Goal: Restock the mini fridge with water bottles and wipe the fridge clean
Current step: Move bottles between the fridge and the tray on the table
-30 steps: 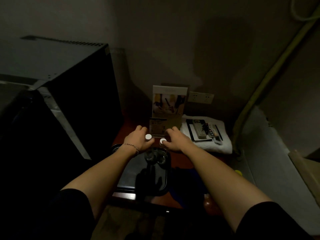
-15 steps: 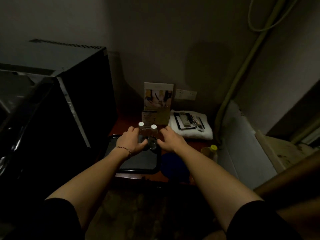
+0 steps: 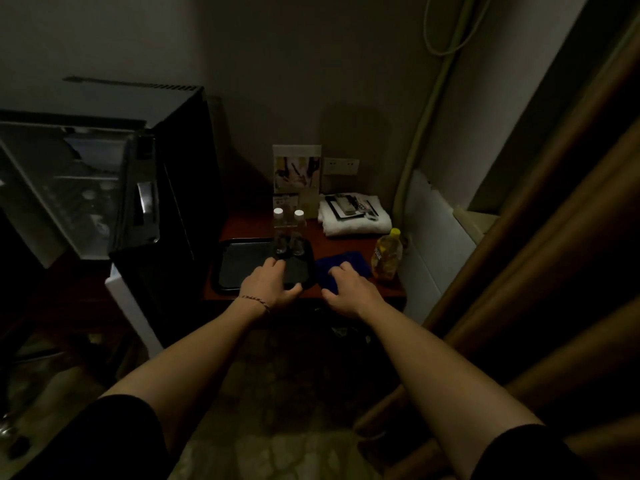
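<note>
Two water bottles [image 3: 288, 231] upright on dim tray [image 3: 239, 268]; left hand [image 3: 270, 285] and right hand [image 3: 347, 292] empty, fingers relaxed; mini fridge [image 3: 104, 202] interior indistinct.

Two water bottles [image 3: 288, 230] blocked the tray's [image 3: 242, 265] far right corner, while its left half lay open for reaching.

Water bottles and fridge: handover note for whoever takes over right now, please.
Left hand: open, holds nothing, over the black tray.
Right hand: open, fingers on the blue cloth.
Two water bottles stand upright at the tray's far right corner, untouched.
Mini fridge on the left, door open.
Done: nothing visibly restocked.
Left: load both bottles, wipe the fridge with the cloth.
</note>
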### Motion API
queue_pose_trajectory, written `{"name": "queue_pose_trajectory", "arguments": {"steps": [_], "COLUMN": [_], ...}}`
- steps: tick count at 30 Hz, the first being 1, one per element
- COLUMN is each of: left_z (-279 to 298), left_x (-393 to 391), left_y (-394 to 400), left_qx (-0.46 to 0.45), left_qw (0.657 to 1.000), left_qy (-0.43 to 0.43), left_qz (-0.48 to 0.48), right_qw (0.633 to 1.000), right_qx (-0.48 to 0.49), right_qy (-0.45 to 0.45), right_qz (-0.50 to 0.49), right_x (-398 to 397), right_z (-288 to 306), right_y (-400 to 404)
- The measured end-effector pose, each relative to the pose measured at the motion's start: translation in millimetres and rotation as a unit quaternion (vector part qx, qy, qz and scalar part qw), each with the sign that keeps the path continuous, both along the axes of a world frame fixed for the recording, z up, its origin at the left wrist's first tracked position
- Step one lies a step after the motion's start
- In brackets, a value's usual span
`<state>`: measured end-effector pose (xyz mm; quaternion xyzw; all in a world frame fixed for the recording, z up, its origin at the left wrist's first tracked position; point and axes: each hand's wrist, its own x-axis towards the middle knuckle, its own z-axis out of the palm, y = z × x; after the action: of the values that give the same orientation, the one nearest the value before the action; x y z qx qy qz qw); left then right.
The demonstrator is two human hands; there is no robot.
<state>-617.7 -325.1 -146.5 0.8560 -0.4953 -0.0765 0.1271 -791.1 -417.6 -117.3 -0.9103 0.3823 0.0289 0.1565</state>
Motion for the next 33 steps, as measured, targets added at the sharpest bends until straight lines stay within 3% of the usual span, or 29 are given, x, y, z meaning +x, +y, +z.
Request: {"name": "queue_pose_trajectory", "arguments": {"steps": [8,18,33], "left_z": [11,4,8], "left_x": [-41,-72,31], "left_y": [84,206,304], "left_qx": [0.01,0.014,0.007], "left_qw": [1.0,0.998,0.996], "left_qy": [0.001,0.028,0.029], "left_qz": [0.017,0.045,0.086], "right_qw": [0.999,0.997,0.989], "right_qx": [-0.029,0.002,-0.019], "right_qy": [-0.012,-0.024,-0.046], "right_qz": [0.001,0.071,0.137], "right_x": [-40,-63,29], "right_z": [15,11,16], "right_y": [73,176,266]}}
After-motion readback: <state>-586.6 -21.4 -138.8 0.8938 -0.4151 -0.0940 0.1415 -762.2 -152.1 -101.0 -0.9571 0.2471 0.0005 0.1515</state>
